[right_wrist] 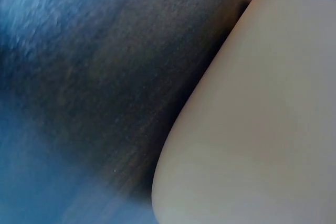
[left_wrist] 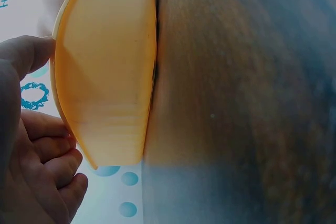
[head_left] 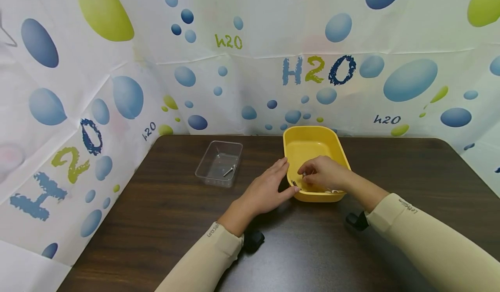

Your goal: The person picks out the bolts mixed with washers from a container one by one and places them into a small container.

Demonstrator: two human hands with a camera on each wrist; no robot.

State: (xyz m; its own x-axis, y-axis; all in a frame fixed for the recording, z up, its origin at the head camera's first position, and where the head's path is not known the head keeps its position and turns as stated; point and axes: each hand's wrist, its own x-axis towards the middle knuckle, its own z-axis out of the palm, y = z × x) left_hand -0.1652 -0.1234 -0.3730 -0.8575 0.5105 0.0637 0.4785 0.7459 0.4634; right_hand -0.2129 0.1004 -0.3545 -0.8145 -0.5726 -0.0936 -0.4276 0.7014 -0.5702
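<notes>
A yellow tub (head_left: 308, 132) stands toward the back of the dark table. My left hand (head_left: 265, 188) lies along its left side, fingers extended at the rim and thumb on the near corner. The left wrist view shows that thumb and the fingertips against the rim of the tub (left_wrist: 107, 72). Inside the tub, my right hand (head_left: 326, 172) has its fingers bent down and pinches a small metal piece (head_left: 304, 175), mostly hidden by the fingertips. Small dark metal bits (head_left: 294, 183) and whitish ones (head_left: 333, 191) lie along the tub's near end.
Left of the tub, a clear plastic box (head_left: 208, 181) holds a silvery screw-like piece (head_left: 229, 170). The tub's outer wall (right_wrist: 252, 119) fills much of the right wrist view. A patterned sheet (head_left: 258, 88) hangs behind the table (head_left: 156, 222).
</notes>
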